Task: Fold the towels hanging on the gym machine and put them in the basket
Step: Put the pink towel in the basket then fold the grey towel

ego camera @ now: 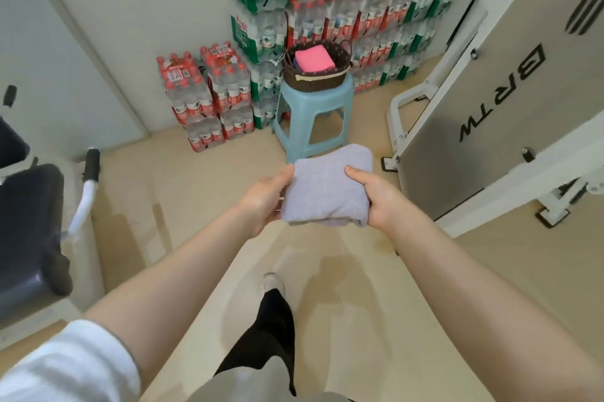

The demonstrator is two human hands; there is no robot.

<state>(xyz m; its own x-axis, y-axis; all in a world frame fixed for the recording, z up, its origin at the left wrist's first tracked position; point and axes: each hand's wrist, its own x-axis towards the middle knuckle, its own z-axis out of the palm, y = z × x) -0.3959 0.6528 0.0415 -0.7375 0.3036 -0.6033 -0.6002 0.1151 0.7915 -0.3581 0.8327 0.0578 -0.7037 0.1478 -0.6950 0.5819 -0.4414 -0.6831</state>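
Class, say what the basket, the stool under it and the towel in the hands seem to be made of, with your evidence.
Basket: dark woven wicker or rattan-like strands, going by its plaited wall.
Stool: light blue moulded plastic, smooth with a slight sheen.
Lilac towel: soft matte cloth, probably terry or microfibre, with fine surface texture and rounded folds.

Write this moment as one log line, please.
stage: carrying | left hand and right hand: grip folded lilac towel | basket: on blue stool, pink towel inside

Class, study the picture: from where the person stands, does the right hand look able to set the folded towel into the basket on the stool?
Probably not yet. The right hand and left hand hold the lavender towel short of the basket on the blue stool. Nothing blocks the path, so a step forward should do.
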